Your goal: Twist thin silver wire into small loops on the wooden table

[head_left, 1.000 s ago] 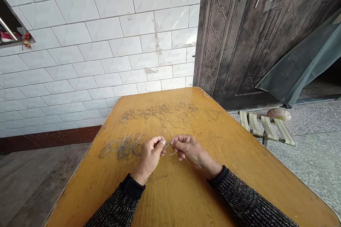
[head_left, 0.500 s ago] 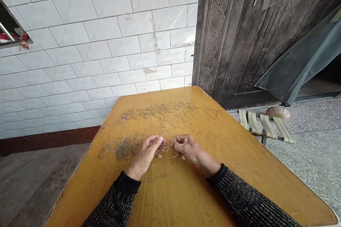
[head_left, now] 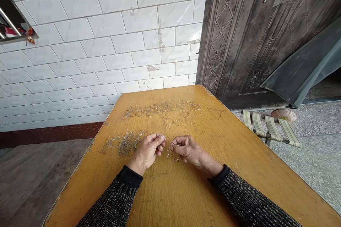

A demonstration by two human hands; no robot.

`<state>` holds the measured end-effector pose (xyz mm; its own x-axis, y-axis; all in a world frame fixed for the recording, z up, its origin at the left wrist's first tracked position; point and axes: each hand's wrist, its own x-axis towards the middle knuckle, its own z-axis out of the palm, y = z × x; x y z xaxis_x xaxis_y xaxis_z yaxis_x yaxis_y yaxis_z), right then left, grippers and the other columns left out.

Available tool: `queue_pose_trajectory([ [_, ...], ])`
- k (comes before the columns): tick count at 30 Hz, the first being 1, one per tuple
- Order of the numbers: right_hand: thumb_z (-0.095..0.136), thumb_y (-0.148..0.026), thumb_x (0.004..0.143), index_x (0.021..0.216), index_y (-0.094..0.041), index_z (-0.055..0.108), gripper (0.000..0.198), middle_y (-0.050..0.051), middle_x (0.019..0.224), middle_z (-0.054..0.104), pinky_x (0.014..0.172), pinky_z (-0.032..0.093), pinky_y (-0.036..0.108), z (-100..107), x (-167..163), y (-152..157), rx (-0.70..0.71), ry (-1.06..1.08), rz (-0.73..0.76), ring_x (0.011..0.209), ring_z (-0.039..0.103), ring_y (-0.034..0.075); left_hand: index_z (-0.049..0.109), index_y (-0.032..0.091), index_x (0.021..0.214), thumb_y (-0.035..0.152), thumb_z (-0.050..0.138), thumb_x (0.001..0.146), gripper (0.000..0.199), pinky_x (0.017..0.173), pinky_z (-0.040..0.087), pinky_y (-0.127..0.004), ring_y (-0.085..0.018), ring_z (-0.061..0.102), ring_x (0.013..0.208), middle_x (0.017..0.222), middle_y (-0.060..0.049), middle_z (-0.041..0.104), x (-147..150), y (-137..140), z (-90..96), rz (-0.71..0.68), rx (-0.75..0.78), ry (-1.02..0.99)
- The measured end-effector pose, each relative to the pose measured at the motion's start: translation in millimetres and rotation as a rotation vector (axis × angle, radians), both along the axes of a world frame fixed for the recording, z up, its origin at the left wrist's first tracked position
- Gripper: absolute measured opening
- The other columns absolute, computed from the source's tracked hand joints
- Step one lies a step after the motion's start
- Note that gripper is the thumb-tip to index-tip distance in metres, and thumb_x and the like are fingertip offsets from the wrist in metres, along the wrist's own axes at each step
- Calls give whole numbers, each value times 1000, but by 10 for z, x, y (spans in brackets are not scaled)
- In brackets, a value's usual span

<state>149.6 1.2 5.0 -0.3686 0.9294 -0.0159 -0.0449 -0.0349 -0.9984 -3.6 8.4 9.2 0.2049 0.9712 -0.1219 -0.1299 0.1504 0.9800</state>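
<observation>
Over the middle of the wooden table (head_left: 181, 191), my left hand (head_left: 149, 149) is closed in a pinch on a thin piece of wire (head_left: 167, 150). My right hand (head_left: 188, 149) pinches the same wire from the other side, a small gap lying between the two hands. Curved wire ends hang below the right fingers; the rest of the wire is hidden by the fingers. Beside my left hand lies a tangled heap of wire pieces (head_left: 125, 143). Farther back, bent wire loops (head_left: 166, 106) lie in a row, with several more wire loops (head_left: 178, 119) in front of them.
A triangular bent wire (head_left: 215, 112) lies near the table's right edge. The tiled wall (head_left: 117, 49) stands behind the table, and a dark metal door (head_left: 239, 42) at the right. On the floor at the right are a strapped folding stool (head_left: 271, 127) and a ball (head_left: 283, 115).
The round wire loop that stood up between my hands no longer shows there; the wire now sits lower. Both hands still pinch it. The view has shifted slightly.
</observation>
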Motion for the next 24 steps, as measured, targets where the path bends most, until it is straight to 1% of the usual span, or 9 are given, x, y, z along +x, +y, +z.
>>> queue_pose_trajectory([
  [2,59,-29,58,52,-16,49,18,-9,40,39,30,19,16,5,-2,-3,-32,39,-3,28,28,1,52,13,63,36,65,64,26,38,29,-15,-4,40,44,58,2,50,25,-4,-11,29,27,9],
  [4,60,-30,57,53,-15,50,18,-9,38,40,30,19,17,6,-3,-1,-65,73,-11,28,29,2,53,13,65,38,63,67,27,40,32,-16,-5,42,46,59,1,50,46,-19,-9,61,100,49],
  [6,61,-30,56,54,-15,52,18,-9,37,41,30,19,17,6,-1,8,-84,98,-36,27,28,2,55,13,70,42,58,72,30,42,36,-18,-6,45,49,63,0,51,59,-45,4,71,142,60],
  [9,63,-30,55,53,-15,52,18,-8,39,43,30,19,18,3,7,29,-70,130,-109,28,28,2,56,13,80,51,48,76,39,47,41,-20,-9,50,56,73,-3,53,62,-87,34,23,106,14],
  [11,63,-30,56,52,-15,51,20,-8,40,44,31,19,18,-8,14,48,-48,141,-145,28,29,2,56,13,84,53,47,75,42,50,43,-22,-11,53,62,78,-4,53,61,-108,46,-32,80,1],
  [14,64,-32,57,53,-15,52,21,-7,40,45,31,19,18,-38,23,73,-22,143,-159,29,31,2,56,14,80,45,60,70,33,54,43,-22,-11,54,64,77,-3,55,65,-116,30,-92,59,19],
  [16,65,-34,58,55,-15,54,22,-6,42,48,32,20,18,-60,26,85,-8,133,-151,30,32,3,55,14,76,37,67,65,28,54,41,-21,-9,53,61,72,-1,55,70,-106,1,-87,47,21],
  [21,67,-40,59,59,-14,58,27,-6,44,50,34,24,18,-84,33,86,-10,110,-118,31,35,3,54,14,73,28,68,64,22,52,40,-20,-8,52,55,65,0,56,80,-77,-55,-36,51,12],
  [24,66,-41,60,56,-14,57,29,-6,40,48,36,27,18,-70,42,79,-36,110,-93,32,38,4,54,14,72,27,65,65,19,51,40,-21,-8,51,53,63,1,54,92,-76,-48,14,112,100],
])
